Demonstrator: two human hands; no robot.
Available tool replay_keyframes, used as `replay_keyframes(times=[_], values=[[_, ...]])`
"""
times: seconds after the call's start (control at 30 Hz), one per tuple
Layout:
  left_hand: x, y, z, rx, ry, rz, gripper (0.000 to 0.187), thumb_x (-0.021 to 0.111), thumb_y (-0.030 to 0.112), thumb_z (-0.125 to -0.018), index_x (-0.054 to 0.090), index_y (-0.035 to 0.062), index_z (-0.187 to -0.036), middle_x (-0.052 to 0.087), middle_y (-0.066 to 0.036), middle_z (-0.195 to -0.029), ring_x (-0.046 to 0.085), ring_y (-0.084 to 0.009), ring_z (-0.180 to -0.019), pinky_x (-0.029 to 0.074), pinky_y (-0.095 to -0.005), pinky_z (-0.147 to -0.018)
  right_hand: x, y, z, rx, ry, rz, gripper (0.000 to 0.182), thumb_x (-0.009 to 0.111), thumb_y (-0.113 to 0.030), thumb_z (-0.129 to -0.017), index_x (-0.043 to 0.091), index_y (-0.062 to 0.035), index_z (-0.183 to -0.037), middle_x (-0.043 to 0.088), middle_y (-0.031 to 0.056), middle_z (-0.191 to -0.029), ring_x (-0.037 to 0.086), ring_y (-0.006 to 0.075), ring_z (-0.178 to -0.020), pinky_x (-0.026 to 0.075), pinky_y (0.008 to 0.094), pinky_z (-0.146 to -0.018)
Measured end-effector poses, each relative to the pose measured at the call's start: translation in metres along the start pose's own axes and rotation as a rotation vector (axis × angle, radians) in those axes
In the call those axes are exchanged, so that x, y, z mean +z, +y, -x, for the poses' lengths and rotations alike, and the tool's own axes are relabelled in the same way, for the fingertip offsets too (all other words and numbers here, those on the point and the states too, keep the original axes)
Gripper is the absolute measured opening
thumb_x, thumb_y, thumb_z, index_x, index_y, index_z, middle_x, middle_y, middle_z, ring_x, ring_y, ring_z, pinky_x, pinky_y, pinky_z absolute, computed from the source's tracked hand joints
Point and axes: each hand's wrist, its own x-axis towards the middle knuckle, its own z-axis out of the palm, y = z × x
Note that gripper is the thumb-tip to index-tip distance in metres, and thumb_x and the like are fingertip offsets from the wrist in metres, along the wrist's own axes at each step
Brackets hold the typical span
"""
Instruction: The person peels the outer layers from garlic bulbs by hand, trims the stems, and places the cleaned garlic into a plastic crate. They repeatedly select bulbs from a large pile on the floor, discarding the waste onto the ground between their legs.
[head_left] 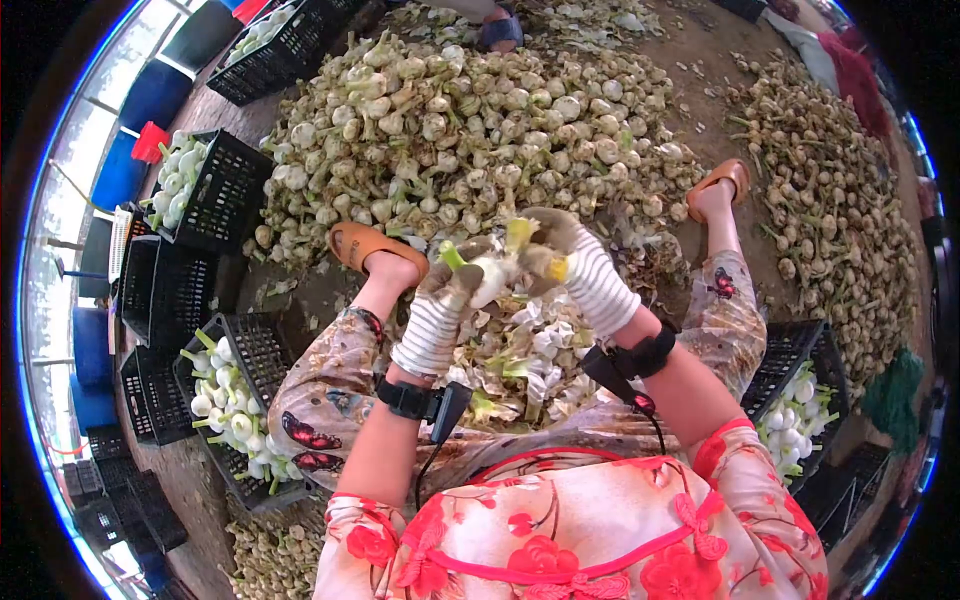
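Note:
My left hand (443, 312), in a striped, soiled work glove, is closed around a white garlic bulb (489, 283) with a short green stem. Beside it my right hand (592, 275), gloved the same way, has its fingers curled in at the bulb's right side. Loose yellowish-brown garlic skin (521, 236) shows between the two hands, by the right fingers. A small yellow patch at those fingertips is too blurred to name. Below the hands, a heap of peeled-off garlic skins (535, 350) lies on the ground between my legs.
A large pile of unpeeled garlic (470, 130) spreads in front; another pile (830, 210) lies at the right. Black crates of clean white bulbs stand at the left (262, 350), further forward (225, 195) and at the right (785, 360). Blue barrels (155, 95) line the left wall.

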Motion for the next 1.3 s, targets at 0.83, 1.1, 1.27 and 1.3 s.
replay_keyframes(times=[0.83,1.1,1.27,1.3], values=[[-0.003,0.018,-0.003,0.068,-0.059,0.557,0.034,0.059,0.021,-0.082,0.05,0.0038,-0.11,0.057,-0.014,-0.104,0.057,-0.0268,-0.094,0.048,-0.0413,-0.082,-0.03,0.014,0.0,-0.116,-0.288,0.57,0.019,0.056,-0.008,-0.079,0.059,-0.0007,-0.096,0.061,0.0097,-0.076,0.056,0.0122,-0.069,0.045,0.0262,-0.062],[0.018,0.014,0.014,0.284,-0.088,0.161,0.032,0.052,0.015,-0.086,0.047,0.0014,-0.115,0.055,-0.011,-0.107,0.053,-0.0208,-0.1,0.045,-0.0324,-0.087,0.019,-0.005,0.003,-0.072,-0.127,0.651,0.041,0.058,-0.037,-0.08,0.06,0.0042,-0.084,0.058,0.009,-0.063,0.053,0.0145,-0.057,0.043,0.0307,-0.053],[0.014,0.015,0.012,0.214,-0.023,0.133,0.03,0.05,0.015,-0.087,0.049,0.0018,-0.114,0.056,-0.01,-0.106,0.054,-0.0195,-0.097,0.045,-0.0313,-0.085,0.014,-0.011,0.009,0.167,-0.206,0.21,0.031,0.054,-0.029,-0.085,0.06,0.0012,-0.089,0.059,0.0011,-0.069,0.055,0.0077,-0.058,0.043,0.0226,-0.05],[0.015,0.015,0.012,0.206,-0.016,0.098,0.029,0.051,0.014,-0.087,0.05,0.0021,-0.113,0.056,-0.009,-0.105,0.054,-0.0186,-0.095,0.046,-0.0305,-0.083,0.015,-0.017,0.012,0.18,-0.192,0.238,0.03,0.057,-0.027,-0.083,0.059,0.0026,-0.087,0.059,0.0029,-0.07,0.057,0.0083,-0.058,0.044,0.0237,-0.05]])
